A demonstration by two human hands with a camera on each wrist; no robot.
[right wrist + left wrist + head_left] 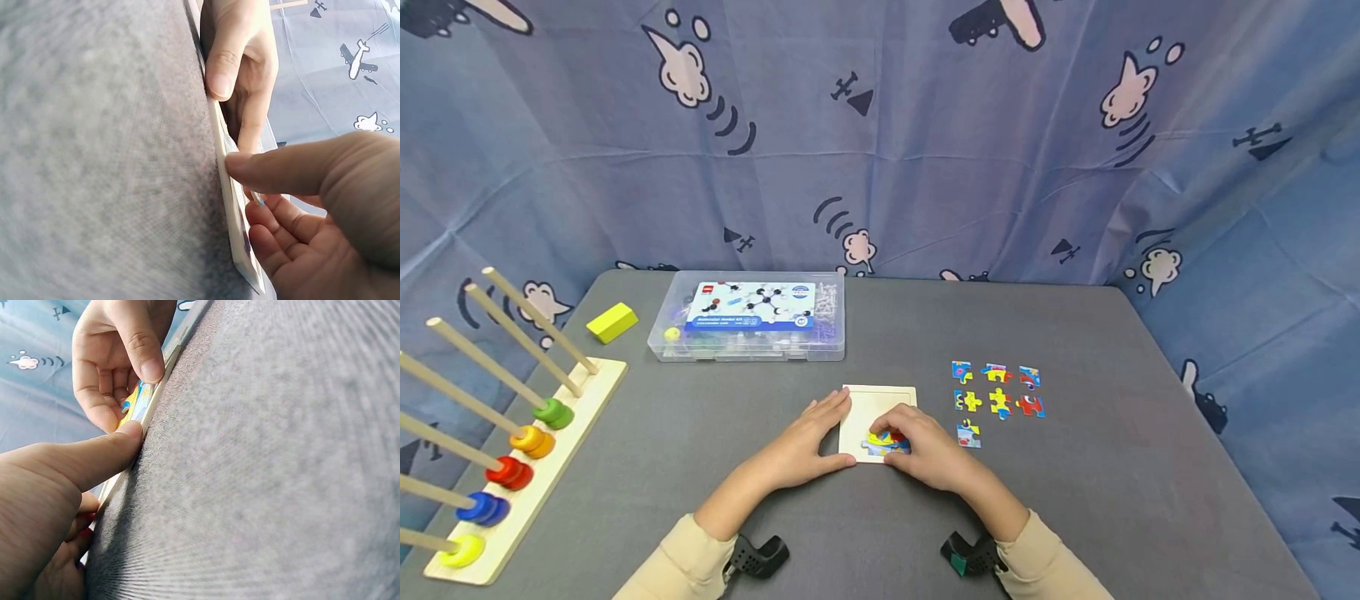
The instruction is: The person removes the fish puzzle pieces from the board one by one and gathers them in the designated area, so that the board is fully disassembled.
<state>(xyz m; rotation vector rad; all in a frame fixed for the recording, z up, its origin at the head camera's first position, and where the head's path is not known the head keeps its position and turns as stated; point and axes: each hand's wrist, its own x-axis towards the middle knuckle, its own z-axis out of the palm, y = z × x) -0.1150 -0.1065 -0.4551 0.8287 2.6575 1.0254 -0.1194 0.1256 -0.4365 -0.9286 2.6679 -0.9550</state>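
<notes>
A square wooden puzzle tray [857, 417] lies before me, with colourful jigsaw pieces [876, 448] in its near right part. My left hand [805, 442] rests along the tray's left side, its thumb at the near corner and fingertips by the far corner. Over the laid pieces bends my right hand [925, 450], thumb at the near edge and index finger curled. Between its fingers, the right wrist view shows the edge of a puzzle piece [259, 199], mostly hidden. Several loose puzzle pieces [1000, 402] lie in rows to the right of the tray.
A clear plastic molecular model kit box [745, 346] stands at the back. To its left is a yellow block [612, 322]. A wooden peg board [565, 425] with coloured rings and tall pegs runs along the left side of the grey table [1120, 467]. A patterned curtain hangs behind.
</notes>
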